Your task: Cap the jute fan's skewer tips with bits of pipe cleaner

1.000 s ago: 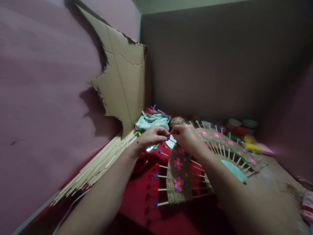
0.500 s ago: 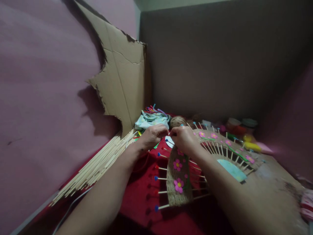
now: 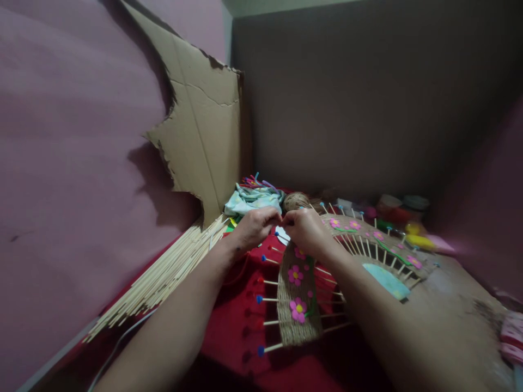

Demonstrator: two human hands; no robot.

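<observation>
My left hand (image 3: 258, 224) and my right hand (image 3: 304, 228) meet fingertip to fingertip above the far end of a woven twine fan (image 3: 291, 326). Both are closed in a pinch; whatever lies between the fingertips is too small to make out. Pink flowers with yellow centres (image 3: 298, 309) decorate the fan's twine band, and thin sticks tipped with blue and red balls (image 3: 260, 299) stick out of its left edge. My right hand and forearm hide part of this fan. Just under the fingertips shows a white piece (image 3: 283, 235).
A second flowered fan (image 3: 355, 224) with a light blue base lies at right on a brown board (image 3: 453, 305). Bamboo sticks (image 3: 159, 283) are bundled along the left wall. Torn cardboard (image 3: 204, 120) leans behind. A twine ball (image 3: 297, 201), patterned cloth (image 3: 253, 200) and jars (image 3: 415, 204) stand at the back.
The fingertips of both hands have come slightly closer together. The fans lie as before; the view has shifted a little.
</observation>
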